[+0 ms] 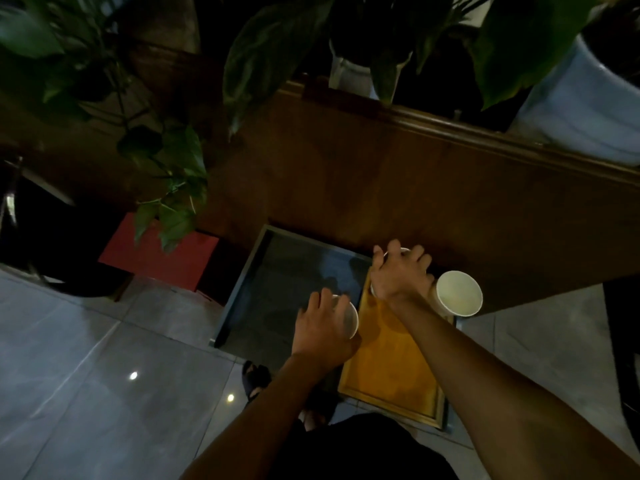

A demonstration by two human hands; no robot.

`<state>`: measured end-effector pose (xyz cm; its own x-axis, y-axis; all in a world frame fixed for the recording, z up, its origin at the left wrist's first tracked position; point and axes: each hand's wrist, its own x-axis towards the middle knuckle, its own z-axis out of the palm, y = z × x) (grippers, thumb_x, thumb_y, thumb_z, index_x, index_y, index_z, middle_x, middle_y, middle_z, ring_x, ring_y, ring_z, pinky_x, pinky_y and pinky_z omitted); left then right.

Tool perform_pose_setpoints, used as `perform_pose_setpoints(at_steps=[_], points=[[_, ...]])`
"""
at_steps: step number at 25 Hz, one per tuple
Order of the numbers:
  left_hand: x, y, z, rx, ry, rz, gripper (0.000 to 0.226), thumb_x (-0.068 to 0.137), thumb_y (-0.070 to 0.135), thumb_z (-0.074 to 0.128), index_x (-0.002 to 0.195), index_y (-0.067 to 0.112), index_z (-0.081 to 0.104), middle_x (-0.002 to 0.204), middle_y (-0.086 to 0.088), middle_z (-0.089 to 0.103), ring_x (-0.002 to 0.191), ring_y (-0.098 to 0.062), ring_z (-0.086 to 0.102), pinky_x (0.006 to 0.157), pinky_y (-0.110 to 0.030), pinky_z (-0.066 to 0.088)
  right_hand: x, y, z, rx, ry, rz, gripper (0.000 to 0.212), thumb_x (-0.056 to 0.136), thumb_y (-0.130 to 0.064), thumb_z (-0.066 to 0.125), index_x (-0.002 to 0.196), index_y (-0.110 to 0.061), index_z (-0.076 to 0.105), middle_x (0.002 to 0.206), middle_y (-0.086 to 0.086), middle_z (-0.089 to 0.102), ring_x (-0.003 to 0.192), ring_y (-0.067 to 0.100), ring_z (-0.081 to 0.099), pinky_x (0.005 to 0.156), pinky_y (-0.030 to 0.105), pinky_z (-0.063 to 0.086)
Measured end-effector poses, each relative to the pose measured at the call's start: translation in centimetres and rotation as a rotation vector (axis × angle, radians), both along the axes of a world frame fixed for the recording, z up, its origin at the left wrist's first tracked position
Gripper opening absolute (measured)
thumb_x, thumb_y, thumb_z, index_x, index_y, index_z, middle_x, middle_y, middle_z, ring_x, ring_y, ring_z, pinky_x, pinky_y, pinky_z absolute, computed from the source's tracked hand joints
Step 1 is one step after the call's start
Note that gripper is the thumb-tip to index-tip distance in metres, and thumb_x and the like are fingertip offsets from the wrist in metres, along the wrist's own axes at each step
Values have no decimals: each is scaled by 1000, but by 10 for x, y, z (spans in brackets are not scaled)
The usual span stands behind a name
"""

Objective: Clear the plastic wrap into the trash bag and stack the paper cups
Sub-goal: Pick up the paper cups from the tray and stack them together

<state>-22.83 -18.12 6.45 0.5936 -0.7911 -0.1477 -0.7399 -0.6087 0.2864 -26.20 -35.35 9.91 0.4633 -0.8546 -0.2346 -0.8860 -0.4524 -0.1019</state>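
My left hand [322,327] grips a white paper cup [349,320] from above, its rim showing at the fingers' right side, over the left edge of an orange wooden tray [391,368]. At the tray's far end my right hand [398,271] closes over a second paper cup [403,251], mostly hidden under the fingers. A third paper cup [459,293] stands upright just right of that hand, its open mouth facing up. No plastic wrap or trash bag shows in the dim view.
The tray rests on a dark glass-topped low table [277,282]. A brown wooden panel [398,188] runs behind it, with potted plants [173,188] and a pale pot [585,109] above. A red box [159,254] sits left, grey floor tiles [104,393] below.
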Motion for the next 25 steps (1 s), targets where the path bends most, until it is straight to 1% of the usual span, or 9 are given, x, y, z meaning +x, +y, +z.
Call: perform_pose_setpoints(at_steps=[5,10,11,13,14,16,18,21,25], points=[[1,0,-1,38,39,10,83,62,70,55,133,31,35,126,-4,37,113,-25,42,79,-43,50,0,-9,12,139,57,18,72,92,-77,20,143,-28,37,148,24,33,134,44,34,102,60,38],[4,0,-7,29,34,-3,87,59,73,47,134,32,35,125,-1,38,111,-22,42,76,-39,50,-6,-22,31,256,-4,21,71,96,-71,29,145,-21,41,148,22,42,136,42,37,104,53,40],[3,0,-8,21,27,-4,86,59,73,47,134,32,36,124,-1,39,110,-22,43,75,-39,50,-7,-23,38,222,-26,42,68,97,-68,32,143,-18,44,145,21,47,134,42,41,103,51,42],[3,0,-8,2,12,-10,84,59,72,49,132,32,37,122,-1,42,108,-22,45,73,-38,51,-14,-18,54,44,-114,145,56,98,-58,42,132,-16,55,130,18,59,123,38,51,94,46,49],[3,0,-7,-6,10,-8,82,59,71,50,131,31,38,120,-2,44,106,-22,46,71,-38,51,-21,-11,61,-23,-201,203,47,97,-53,46,123,-17,60,119,15,65,113,34,57,86,43,53],[2,-1,-5,-5,10,-4,79,60,69,51,128,29,38,117,-3,45,105,-23,47,70,-38,51,-36,14,66,-31,-326,288,30,94,-47,51,103,-22,65,96,7,70,90,26,66,68,34,53],[2,-2,-4,12,6,-4,75,62,68,51,125,29,37,119,-5,44,107,-24,46,74,-39,51,-48,42,60,75,-253,310,26,92,-47,53,95,-25,66,87,2,72,80,23,69,62,29,49],[2,0,-5,-16,4,-27,68,65,66,51,121,29,39,119,-6,44,108,-24,46,76,-39,54,-51,68,38,263,-35,327,34,95,-52,51,98,-20,64,91,3,70,83,21,68,68,30,53],[3,2,-7,-37,4,-47,70,67,63,41,128,30,36,127,-8,42,113,-26,45,78,-40,54,-49,85,12,328,-8,256,34,98,-43,51,92,-15,69,93,7,72,81,23,69,71,34,58]])
